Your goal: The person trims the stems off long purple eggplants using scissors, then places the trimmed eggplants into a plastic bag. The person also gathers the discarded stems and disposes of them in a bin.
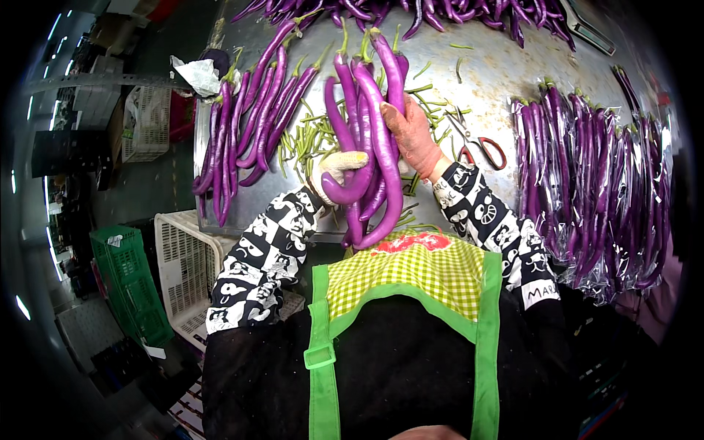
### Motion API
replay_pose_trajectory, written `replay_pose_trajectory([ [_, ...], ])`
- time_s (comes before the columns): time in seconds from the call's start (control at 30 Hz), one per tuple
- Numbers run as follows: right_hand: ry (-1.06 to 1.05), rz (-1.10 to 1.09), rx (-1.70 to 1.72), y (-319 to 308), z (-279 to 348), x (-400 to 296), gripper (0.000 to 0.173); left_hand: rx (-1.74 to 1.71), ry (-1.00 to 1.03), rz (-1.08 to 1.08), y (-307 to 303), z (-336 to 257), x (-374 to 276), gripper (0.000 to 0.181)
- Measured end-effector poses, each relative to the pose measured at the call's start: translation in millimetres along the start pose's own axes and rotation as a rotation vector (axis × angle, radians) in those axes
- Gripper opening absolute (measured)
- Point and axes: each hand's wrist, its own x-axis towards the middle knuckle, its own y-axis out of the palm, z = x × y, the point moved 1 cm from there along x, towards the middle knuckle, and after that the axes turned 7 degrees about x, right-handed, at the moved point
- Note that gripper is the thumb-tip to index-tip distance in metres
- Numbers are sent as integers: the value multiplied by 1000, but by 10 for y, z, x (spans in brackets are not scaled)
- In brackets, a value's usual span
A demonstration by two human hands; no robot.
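Note:
Between my hands is a bunch of long purple eggplants [379,126], stems pointing away from me and curved ends close to my apron. My left hand [335,170], in a pale knit glove, wraps the lower part of the bunch from the left. Higher up on the right, my right hand [412,137], in a pinkish covering, grips the bunch. Cut green stems [308,137] lie scattered on the metal table [489,71] around and beneath it. Scissors [476,143] with red-and-black handles rest just right of my right hand, blades partly spread.
Loose eggplants [269,110] lie to the left, beside a crumpled white wrapper [201,74]. Bagged eggplants [588,181] in clear plastic line the right side. A heap of eggplants [440,11] and a scale [588,27] are at the far edge. Crates, white [187,269] and green [129,286], stand lower left.

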Motion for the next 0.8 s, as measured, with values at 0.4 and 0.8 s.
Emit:
replay_pose_trajectory([
  [0.4, 36, -19, -191, -234, 164, -509, 66, 87, -130, 9, 62, -128, -293, 58],
  [0.8, 289, -56, -1580, -1616, 283, -959, 56, 342, -165, -159, 160, -218, -976, 70],
])
